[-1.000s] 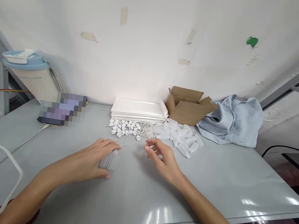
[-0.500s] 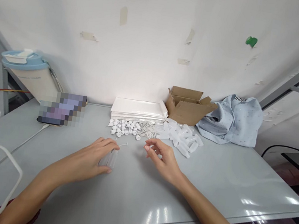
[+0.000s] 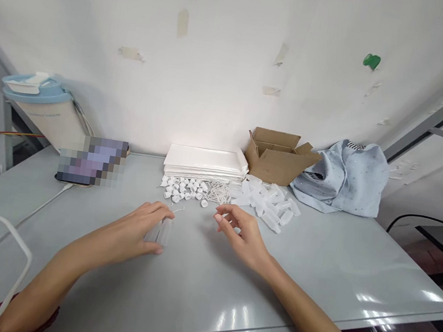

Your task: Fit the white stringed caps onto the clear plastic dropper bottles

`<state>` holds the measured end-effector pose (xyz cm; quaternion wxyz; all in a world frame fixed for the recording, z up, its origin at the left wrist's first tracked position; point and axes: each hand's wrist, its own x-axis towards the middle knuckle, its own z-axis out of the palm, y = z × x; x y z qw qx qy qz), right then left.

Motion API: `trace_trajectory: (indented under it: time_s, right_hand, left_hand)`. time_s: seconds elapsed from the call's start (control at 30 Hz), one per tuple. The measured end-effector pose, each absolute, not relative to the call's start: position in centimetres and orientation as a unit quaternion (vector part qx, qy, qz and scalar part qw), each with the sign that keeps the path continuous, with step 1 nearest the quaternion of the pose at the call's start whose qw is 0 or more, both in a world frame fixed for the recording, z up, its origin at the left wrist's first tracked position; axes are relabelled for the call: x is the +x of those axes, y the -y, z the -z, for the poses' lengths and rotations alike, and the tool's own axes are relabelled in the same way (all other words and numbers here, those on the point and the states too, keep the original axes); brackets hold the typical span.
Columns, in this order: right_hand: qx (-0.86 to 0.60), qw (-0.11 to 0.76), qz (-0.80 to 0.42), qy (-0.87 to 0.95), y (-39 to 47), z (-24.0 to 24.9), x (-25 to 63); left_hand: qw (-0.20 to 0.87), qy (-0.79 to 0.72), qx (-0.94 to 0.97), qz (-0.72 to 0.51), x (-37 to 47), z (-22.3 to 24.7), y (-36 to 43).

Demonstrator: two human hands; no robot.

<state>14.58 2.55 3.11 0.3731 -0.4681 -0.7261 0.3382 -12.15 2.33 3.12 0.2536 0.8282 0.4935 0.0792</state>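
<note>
My left hand (image 3: 140, 227) rests over a few clear plastic tubes (image 3: 165, 232) on the grey table, gripping them between thumb and fingers. A thin white strip (image 3: 179, 209) lies just past its fingertips. The hand hides part of the tubes. My right hand (image 3: 239, 234) hovers in the middle with loosely curled, parted fingers and nothing visible in them. Beyond it lies a heap of translucent tubes (image 3: 270, 201). To the left of that heap are small white sticks (image 3: 218, 192) and several white caps (image 3: 184, 187).
A stack of white packets (image 3: 206, 162) stands against the wall beside an open cardboard box (image 3: 282, 165). A light blue cloth bag (image 3: 347, 180) sits at the back right. At the left are a phone (image 3: 94, 161), its white cable (image 3: 35, 215) and a large cup (image 3: 49, 110).
My left hand has shifted slightly left with the tubes and the thin strip. My right hand has hardly moved.
</note>
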Motion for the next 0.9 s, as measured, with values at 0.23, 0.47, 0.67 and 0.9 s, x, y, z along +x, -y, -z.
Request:
trace_trajectory:
  time_s: [0.23, 0.47, 0.67, 0.9]
  right_hand:
    - [-0.465, 0.372, -0.33, 0.733, -2.4, -3.2, 14.5]
    - [-0.49, 0.397, -0.201, 0.75, -5.2, -2.3, 16.8]
    - [-0.533, 0.344, -0.061, 0.771, -8.6, -1.1, 20.8]
    - [-0.534, 0.287, -0.039, 0.794, -9.0, -1.4, 21.7]
  left_hand:
    - [0.247, -0.496, 0.829, -0.074, -11.9, -3.5, -2.4]
    - [0.237, -0.484, 0.835, -0.107, -11.1, -4.6, -2.6]
    - [0.181, -0.486, 0.841, -0.154, -8.5, -5.5, -4.4]
    - [0.098, -0.417, 0.892, -0.141, -3.3, -6.0, -7.8]
